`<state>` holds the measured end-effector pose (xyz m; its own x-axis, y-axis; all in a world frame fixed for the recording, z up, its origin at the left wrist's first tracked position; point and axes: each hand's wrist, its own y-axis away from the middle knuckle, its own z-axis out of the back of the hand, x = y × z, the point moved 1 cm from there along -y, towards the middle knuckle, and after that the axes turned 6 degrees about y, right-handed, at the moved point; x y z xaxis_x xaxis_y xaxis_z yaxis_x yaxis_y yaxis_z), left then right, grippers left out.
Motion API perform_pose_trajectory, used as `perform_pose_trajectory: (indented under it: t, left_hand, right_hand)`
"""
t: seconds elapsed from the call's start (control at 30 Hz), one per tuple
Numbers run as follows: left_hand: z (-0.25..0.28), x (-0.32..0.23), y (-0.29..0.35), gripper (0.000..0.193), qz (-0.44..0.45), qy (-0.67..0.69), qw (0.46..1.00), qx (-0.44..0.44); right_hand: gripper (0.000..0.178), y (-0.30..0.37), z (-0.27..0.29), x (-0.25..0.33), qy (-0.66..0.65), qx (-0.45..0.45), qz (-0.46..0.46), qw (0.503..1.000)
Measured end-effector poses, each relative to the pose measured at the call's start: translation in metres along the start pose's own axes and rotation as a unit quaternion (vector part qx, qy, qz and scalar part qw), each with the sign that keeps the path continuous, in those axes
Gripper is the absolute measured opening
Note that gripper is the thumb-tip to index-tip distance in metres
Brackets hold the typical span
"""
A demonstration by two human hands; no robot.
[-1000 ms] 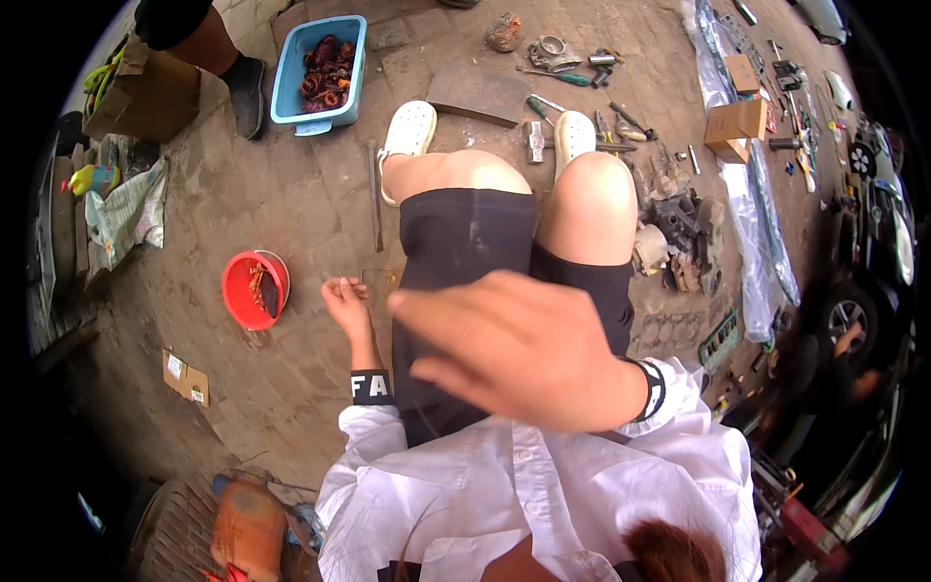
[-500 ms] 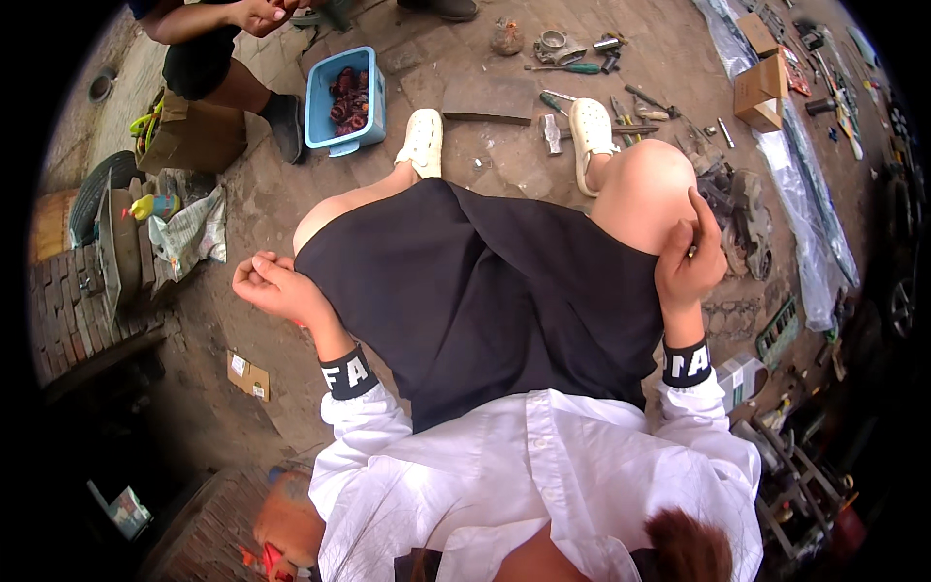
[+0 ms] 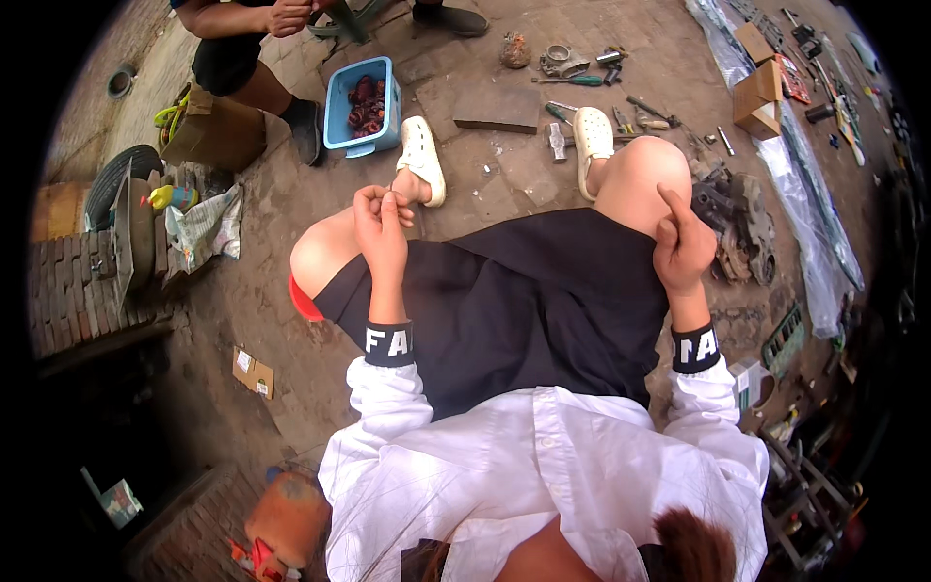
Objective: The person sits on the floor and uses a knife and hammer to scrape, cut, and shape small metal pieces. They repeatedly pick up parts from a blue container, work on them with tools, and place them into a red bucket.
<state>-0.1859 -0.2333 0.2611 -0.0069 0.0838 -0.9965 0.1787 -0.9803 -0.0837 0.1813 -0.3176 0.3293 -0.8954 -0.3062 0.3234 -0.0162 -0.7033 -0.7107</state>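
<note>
My left hand (image 3: 382, 233) is raised above my left knee, its thumb pressed to the fingertips in a pinch. Anything in that pinch is too small to make out. Over my right knee, my right hand (image 3: 685, 247) has its index finger stretched forward while the thumb and other fingers curl in; what they may hold is hidden. Beyond my left foot stands a light blue plastic bin (image 3: 394, 102) with dark red, coil-like parts (image 3: 368, 105) inside. A hammer (image 3: 556, 144) lies beside my right shoe, and a flat metal block (image 3: 497, 112) rests between my feet, farther out.
Another person's hand (image 3: 288, 16) and leg show at the far left. A green-handled screwdriver (image 3: 582, 80), metal castings (image 3: 747, 228) and a cardboard box (image 3: 759, 100) lie ahead and right. Clear plastic wrap (image 3: 810, 233) runs along the right. A carton (image 3: 215, 134) stands far left.
My left hand has moved right and forward, from outside my left knee to above it, and its fingers now pinch upward. My right hand stays near the knee. The view has shifted slightly.
</note>
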Motion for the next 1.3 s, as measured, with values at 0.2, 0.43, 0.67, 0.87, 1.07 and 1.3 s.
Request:
perform_pose_trajectory:
  t: [0.2,0.43,0.67,0.87,1.07,1.3]
  left_hand:
    - [0.003,0.025,0.004,0.009,0.162,0.152,0.972,-0.073]
    - [-0.015,0.026,0.007,0.009,0.172,0.160,0.970,-0.067]
    - [-0.001,0.032,0.012,0.009,0.216,0.193,0.950,-0.111]
    - [-0.009,0.040,0.020,0.010,0.246,0.196,0.941,-0.125]
    - [-0.020,0.035,0.017,0.014,0.282,0.151,0.943,-0.094]
    - [-0.062,0.008,-0.011,0.023,0.235,0.025,0.971,0.023]
  right_hand:
    - [0.038,-0.101,0.020,0.047,-0.259,-0.199,-0.109,0.939]
    - [0.020,-0.004,-0.089,0.087,-0.079,0.317,0.027,0.945]
    - [0.028,0.033,-0.120,0.047,-0.467,0.367,-0.484,0.643]
    - [0.031,0.095,-0.219,0.007,-0.600,0.012,-0.701,0.385]
    - [0.017,0.202,-0.255,-0.022,-0.349,0.140,-0.820,0.431]
    - [0.014,0.173,-0.258,0.000,-0.300,0.202,-0.727,0.584]
